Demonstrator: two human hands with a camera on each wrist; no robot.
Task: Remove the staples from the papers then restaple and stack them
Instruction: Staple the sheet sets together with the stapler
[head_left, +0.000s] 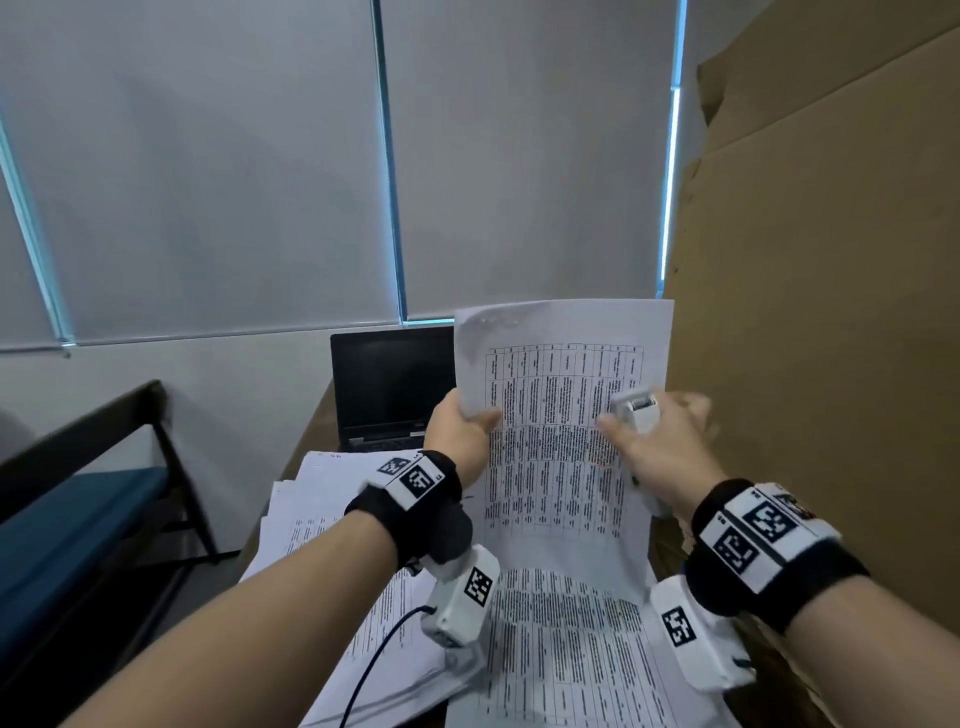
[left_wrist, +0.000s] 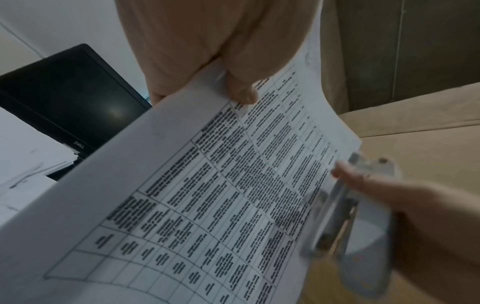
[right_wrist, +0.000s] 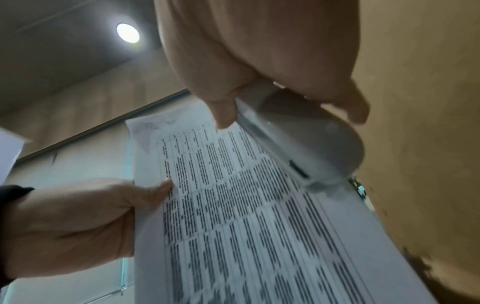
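Note:
A set of printed table sheets (head_left: 561, 415) is held upright in the air above the desk. My left hand (head_left: 460, 421) pinches its left edge, thumb on the front and fingers behind, as the left wrist view shows (left_wrist: 207, 51). My right hand (head_left: 654, 441) grips a white-grey stapler (head_left: 636, 413) at the sheets' right edge, with its thumb lying on the print. In the right wrist view the stapler (right_wrist: 306, 139) lies along the paper's right margin (right_wrist: 233, 205). The top left corner of the sheets is wrinkled. No staple can be made out.
An untidy pile of printed papers (head_left: 332, 519) lies on the desk under my arms. A black laptop (head_left: 392, 387) stands open behind it. Tall brown cardboard (head_left: 831, 260) walls off the right. A dark bench with a blue seat (head_left: 78, 519) stands left.

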